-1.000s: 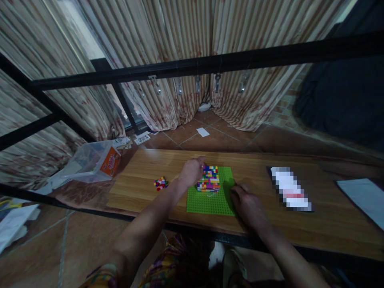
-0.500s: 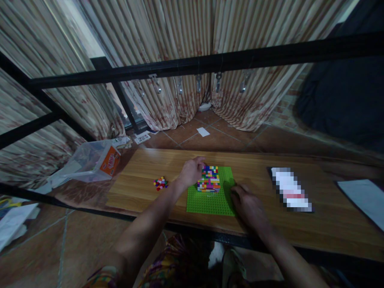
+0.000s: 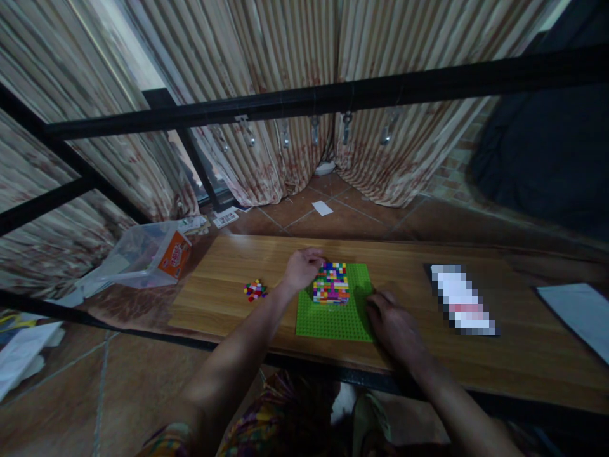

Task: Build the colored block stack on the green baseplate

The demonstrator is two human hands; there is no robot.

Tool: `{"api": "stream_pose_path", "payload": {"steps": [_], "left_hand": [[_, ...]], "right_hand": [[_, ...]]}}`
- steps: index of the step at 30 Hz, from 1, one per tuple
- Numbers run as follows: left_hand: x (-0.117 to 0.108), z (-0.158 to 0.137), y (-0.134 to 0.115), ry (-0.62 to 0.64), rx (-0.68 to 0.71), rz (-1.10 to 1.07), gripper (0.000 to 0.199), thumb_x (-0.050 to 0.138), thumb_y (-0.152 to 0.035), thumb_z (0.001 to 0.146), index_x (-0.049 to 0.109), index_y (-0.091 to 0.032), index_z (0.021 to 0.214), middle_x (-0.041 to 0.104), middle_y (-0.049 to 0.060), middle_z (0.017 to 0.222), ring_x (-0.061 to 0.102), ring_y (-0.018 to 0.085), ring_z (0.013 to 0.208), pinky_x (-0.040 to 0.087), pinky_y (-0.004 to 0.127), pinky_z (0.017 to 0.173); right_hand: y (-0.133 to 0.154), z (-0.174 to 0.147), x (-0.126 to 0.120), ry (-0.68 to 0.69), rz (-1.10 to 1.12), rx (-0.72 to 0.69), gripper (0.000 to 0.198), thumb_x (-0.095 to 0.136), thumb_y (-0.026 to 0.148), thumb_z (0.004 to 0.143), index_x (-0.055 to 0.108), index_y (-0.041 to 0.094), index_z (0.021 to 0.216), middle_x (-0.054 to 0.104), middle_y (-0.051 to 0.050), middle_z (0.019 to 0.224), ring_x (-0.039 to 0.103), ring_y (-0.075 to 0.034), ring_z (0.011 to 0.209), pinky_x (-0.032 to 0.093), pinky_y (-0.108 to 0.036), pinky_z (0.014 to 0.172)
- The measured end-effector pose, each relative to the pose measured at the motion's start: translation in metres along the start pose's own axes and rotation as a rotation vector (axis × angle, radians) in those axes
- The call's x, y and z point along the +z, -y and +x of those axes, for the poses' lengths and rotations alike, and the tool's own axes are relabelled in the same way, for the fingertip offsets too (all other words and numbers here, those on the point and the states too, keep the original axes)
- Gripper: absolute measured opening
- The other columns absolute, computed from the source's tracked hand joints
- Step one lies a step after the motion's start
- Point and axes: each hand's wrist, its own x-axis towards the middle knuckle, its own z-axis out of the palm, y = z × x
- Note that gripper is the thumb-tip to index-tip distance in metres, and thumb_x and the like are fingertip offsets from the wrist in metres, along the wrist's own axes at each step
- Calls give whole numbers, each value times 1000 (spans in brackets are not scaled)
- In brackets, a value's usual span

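Note:
A block built of many-coloured toy bricks [image 3: 332, 284] stands on a green studded baseplate [image 3: 333, 325] on the wooden table. At the block's far left corner is my left hand [image 3: 303, 269], its fingers bent and pinched together; whatever they hold, if anything, is too small to make out. My right hand [image 3: 391, 322] rests at the baseplate's right edge with its fingers curled in, and what lies under them is hidden. A small heap of loose toy bricks [image 3: 255, 291] lies on the table, left of my left forearm.
A dark-edged device with a blurred-out screen [image 3: 461, 300] lies on the table [image 3: 209, 298] to the right, with a pale sheet [image 3: 575, 317] beyond it. A clear plastic box [image 3: 143, 254] with an orange label sits at the left. A black bar [image 3: 285, 108] crosses above the far side.
My left hand has shifted very slightly at the block's far left corner, its fingers still together. My right hand and the bricks look unmoved.

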Motion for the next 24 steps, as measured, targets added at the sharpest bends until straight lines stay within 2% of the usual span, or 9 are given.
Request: {"api": "stream_pose_path", "payload": {"steps": [15, 24], "left_hand": [[-2, -1, -8, 15, -64, 16, 20, 61, -4, 73, 70, -14, 88, 75, 5, 89, 70, 14, 80, 56, 27, 80], [-6, -1, -7, 50, -27, 85, 18, 62, -8, 74, 72, -17, 85, 75, 3, 90, 70, 15, 83, 55, 30, 85]], "right_hand": [[0, 0, 2, -24, -3, 7, 23, 40, 25, 91, 60, 18, 100, 62, -9, 103, 62, -16, 74, 46, -28, 68], [0, 1, 3, -1, -5, 6, 22, 39, 25, 92, 59, 18, 98, 61, -8, 102, 62, -17, 78, 45, -28, 71]]}}
